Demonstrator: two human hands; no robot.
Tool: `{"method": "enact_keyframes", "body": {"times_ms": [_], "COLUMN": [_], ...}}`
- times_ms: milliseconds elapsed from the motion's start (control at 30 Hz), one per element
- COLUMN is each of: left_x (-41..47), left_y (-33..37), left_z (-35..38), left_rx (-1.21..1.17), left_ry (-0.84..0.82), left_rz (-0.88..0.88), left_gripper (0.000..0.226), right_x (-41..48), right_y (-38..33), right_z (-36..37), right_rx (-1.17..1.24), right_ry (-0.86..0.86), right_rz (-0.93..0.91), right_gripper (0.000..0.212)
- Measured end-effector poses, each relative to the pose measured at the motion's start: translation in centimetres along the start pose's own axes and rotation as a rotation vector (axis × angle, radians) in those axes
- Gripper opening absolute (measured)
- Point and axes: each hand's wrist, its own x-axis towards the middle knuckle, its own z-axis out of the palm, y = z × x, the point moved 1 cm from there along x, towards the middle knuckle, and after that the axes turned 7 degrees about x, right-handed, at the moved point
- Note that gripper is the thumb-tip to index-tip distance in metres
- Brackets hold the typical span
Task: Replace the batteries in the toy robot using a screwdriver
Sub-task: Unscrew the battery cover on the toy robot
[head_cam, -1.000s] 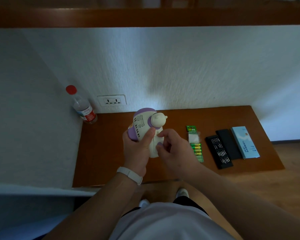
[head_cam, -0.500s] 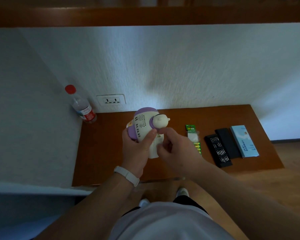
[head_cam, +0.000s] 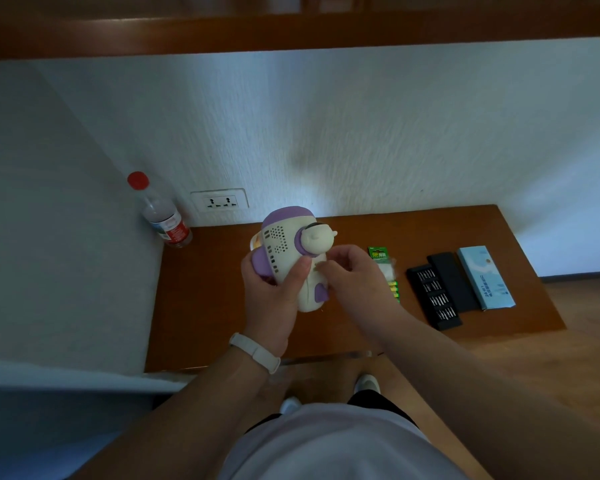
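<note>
I see left hand [head_cam: 274, 289] gripping toy robot [head_cam: 288, 251]; right hand [head_cam: 355, 275] pinches at its body — fingertips hidden. Battery pack [head_cam: 383, 268] partly covered; bit set [head_cam: 433, 296] right, bottle [head_cam: 165, 216] far left.

Toy robot [head_cam: 288, 258] held above the table [head_cam: 201, 306], left hand [head_cam: 274, 289] on its left, right hand [head_cam: 354, 275] on its right; bottle [head_cam: 165, 220] far left by the wall; battery pack [head_cam: 383, 259], bit tray [head_cam: 433, 296], box [head_cam: 485, 277] to the right
</note>
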Motion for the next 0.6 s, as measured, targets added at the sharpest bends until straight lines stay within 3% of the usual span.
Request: {"method": "enact_keyframes", "body": {"times_ms": [167, 367, 600], "left_x": [-0.6, -1.1, -2.0], "left_y": [0.4, 0.9, 1.2], "left_z": [0.0, 0.0, 0.4], "left_rx": [-0.001, 0.034, 0.060], "left_ry": [-0.017, -0.050, -0.047], "left_rz": [0.032, 0.098, 0.181], "left_gripper": [0.092, 0.078, 0.079], "right_x": [-0.5, -1.2, -2.1], "right_y": [-0.3, -0.4, -0.5], "right_z": [0.0, 0.0, 0.0], "right_rx": [0.130, 0.369, 0.527], "right_ry": [-0.025, -0.083, -0.082], "right_rz": [0.068, 0.192, 0.170], "right_gripper": [0.026, 0.034, 0.035]}}
